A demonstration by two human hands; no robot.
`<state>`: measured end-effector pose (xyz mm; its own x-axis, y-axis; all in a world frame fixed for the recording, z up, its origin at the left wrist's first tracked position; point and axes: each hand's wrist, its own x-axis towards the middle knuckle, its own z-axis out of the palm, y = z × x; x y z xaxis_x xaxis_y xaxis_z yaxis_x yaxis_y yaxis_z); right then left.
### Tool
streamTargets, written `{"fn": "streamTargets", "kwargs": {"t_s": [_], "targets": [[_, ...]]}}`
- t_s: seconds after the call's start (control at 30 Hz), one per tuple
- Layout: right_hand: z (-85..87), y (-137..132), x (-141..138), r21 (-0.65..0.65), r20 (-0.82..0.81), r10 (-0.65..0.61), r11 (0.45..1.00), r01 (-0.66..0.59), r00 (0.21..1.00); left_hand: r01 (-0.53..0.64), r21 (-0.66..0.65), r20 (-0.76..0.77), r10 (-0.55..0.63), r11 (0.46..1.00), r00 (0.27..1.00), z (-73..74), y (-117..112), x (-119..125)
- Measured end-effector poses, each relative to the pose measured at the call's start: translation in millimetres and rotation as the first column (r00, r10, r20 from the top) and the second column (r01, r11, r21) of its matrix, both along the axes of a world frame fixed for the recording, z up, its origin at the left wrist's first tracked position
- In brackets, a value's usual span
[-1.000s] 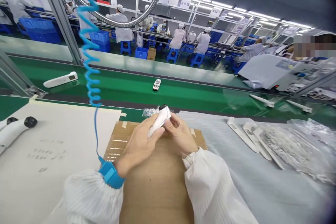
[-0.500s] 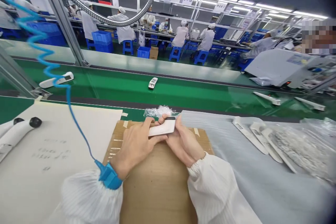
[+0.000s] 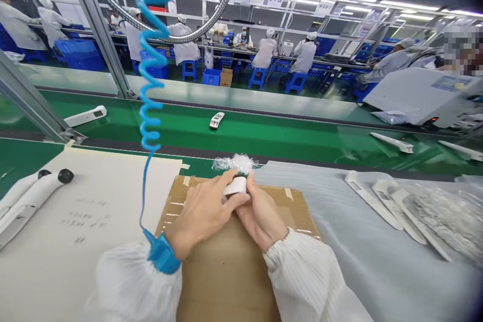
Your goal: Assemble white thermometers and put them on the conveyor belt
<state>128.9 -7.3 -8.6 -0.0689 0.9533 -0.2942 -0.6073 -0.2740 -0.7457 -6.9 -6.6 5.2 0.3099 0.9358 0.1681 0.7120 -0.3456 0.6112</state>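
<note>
Pinching a white plastic device (image 3: 234,186) between them, your left hand (image 3: 202,214) — wrist in a blue anti-static strap (image 3: 161,252) — and right hand (image 3: 260,209) hold their fingers pressed together, over a cardboard sheet (image 3: 230,276), just below crumpled clear plastic film (image 3: 236,163).

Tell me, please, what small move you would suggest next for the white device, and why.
I think the left hand could steady the white device while the right hand draws the crumpled clear plastic over it: the plastic bunches right at the device's far end, above the cardboard sheet.
</note>
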Motion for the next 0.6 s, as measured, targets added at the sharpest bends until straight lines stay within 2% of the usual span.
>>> {"fn": "streamTargets", "kwargs": {"t_s": [0.07, 0.1, 0.13, 0.17, 0.23, 0.33, 0.4, 0.47, 0.6], "targets": [[-12.6, 8.0, 9.0, 0.072, 0.138, -0.064, 0.996, 0.054, 0.988, 0.069, -0.183, -0.016, -0.073, 0.981, 0.997, 6.8, 19.4, -23.5], [-19.3, 12.4, 13.4, 0.113, 0.224, -0.112, 0.990, 0.088, 0.968, 0.054, -0.259, -0.018, -0.060, 0.964, 0.998, 10.5, 33.1, -37.1], [-25.9, 16.5, 17.2, 0.151, 0.303, -0.157, 0.982, 0.115, 0.940, 0.007, -0.322, -0.015, -0.012, 0.947, 1.000, 14.4, 49.2, -51.0], [-31.9, 20.2, 20.3, 0.183, 0.371, -0.188, 0.975, 0.127, 0.909, -0.092, -0.347, -0.041, 0.083, 0.933, 0.996, 18.2, 67.2, -64.6], [-41.2, 25.2, 23.7, 0.227, 0.461, -0.193, 0.969, 0.095, 0.866, -0.320, -0.256, -0.134, 0.294, 0.912, 0.946, 24.5, 106.2, -88.3], [-47.1, 26.3, 24.6, 0.239, 0.544, -0.155, 0.971, 0.025, 0.824, -0.492, -0.174, -0.208, 0.456, 0.853, 0.865, 28.0, 161.4, -109.1], [-47.2, 24.5, 24.4, 0.249, 0.587, -0.158, 0.969, 0.010, 0.794, -0.571, -0.145, -0.257, 0.526, 0.808, 0.810, 26.7, 190.8, -110.2], [-46.4, 22.7, 24.5, 0.245, 0.617, -0.150, 0.969, -0.007, 0.773, -0.620, -0.113, -0.285, 0.572, 0.776, 0.769, 23.9, 214.1, -100.6], [-46.6, 21.8, 25.1, 0.224, 0.644, -0.120, 0.974, -0.036, 0.755, -0.612, -0.104, -0.265, 0.571, 0.784, 0.777, 13.9, 248.7, -56.4]]}}
